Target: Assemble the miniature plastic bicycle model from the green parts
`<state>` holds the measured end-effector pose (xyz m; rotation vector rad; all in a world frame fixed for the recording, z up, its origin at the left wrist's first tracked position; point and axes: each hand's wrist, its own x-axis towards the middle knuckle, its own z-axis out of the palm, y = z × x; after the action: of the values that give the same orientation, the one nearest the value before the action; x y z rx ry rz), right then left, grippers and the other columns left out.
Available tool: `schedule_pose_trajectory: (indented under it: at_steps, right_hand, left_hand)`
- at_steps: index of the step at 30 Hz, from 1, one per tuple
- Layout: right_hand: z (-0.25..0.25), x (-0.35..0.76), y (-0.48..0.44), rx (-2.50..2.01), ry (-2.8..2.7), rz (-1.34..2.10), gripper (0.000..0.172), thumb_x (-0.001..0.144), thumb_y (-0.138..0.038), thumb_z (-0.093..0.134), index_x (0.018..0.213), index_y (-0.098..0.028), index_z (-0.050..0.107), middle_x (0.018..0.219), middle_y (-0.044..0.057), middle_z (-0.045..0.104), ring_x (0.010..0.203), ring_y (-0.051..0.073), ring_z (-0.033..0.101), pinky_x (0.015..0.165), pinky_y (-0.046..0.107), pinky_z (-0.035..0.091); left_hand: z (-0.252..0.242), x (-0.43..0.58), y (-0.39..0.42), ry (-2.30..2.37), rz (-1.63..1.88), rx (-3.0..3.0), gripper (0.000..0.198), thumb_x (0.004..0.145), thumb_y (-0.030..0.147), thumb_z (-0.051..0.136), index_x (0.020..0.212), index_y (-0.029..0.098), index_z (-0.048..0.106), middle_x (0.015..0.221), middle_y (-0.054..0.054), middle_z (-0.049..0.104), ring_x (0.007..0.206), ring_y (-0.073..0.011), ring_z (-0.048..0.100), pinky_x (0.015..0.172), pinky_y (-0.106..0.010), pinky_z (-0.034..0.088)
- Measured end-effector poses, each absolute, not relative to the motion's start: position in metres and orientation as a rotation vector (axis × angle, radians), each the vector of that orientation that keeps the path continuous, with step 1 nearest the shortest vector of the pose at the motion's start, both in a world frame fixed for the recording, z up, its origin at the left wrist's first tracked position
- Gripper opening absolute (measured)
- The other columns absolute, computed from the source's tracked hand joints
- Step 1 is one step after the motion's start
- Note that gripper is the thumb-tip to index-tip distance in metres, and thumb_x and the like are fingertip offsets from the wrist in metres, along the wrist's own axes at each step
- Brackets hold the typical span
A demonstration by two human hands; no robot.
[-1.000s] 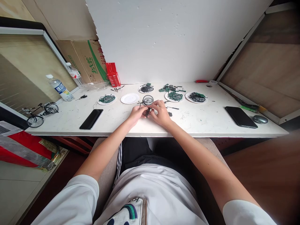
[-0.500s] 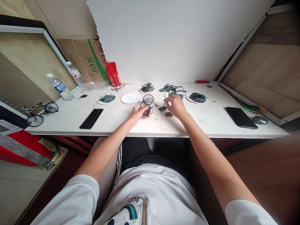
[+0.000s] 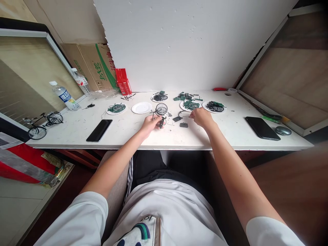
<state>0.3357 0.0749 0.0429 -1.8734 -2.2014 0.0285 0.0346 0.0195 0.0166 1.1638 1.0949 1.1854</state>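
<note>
My left hand point(image 3: 149, 123) is closed on a small part-built model bicycle point(image 3: 160, 114), whose spoked wheel stands up above my fingers. My right hand point(image 3: 201, 116) rests on the white table point(image 3: 128, 131) to the right, fingers pinched on a thin dark tool or rod point(image 3: 186, 116) that points left. Small dark loose parts point(image 3: 180, 122) lie between the two hands. Just beyond my right hand are paper plates point(image 3: 214, 106) with green and black bicycle parts.
An empty paper plate point(image 3: 141, 107) and another plate of parts point(image 3: 116, 108) sit left of centre. Black phones lie at left point(image 3: 99, 130) and right point(image 3: 262, 128). A finished model bicycle point(image 3: 42, 124), water bottles point(image 3: 62, 95), a cardboard box point(image 3: 94, 65) and a mouse point(image 3: 283, 130) are at the sides.
My right hand left the model bicycle, reached toward the plates on the right, then settled on the table pinching a thin dark piece. My left hand has stayed on the model.
</note>
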Motion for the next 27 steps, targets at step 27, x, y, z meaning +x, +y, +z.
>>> schedule_pose_trajectory:
  at_steps: [27]
  right_hand:
    - [0.011, 0.249, 0.048, -0.836, -2.051, 0.021, 0.028, 0.112, -0.028, 0.046, 0.108, -0.025, 0.074, 0.099, 0.009, 0.077, 0.098, 0.025, 0.070, 0.083, 0.038, 0.054]
  left_hand:
    - [0.003, 0.038, 0.026, 1.272, 1.317, 1.252, 0.034, 0.086, 0.042, 0.086, 0.102, 0.018, 0.068, 0.081, -0.005, 0.078, 0.060, -0.0152, 0.071, 0.049, -0.023, 0.046]
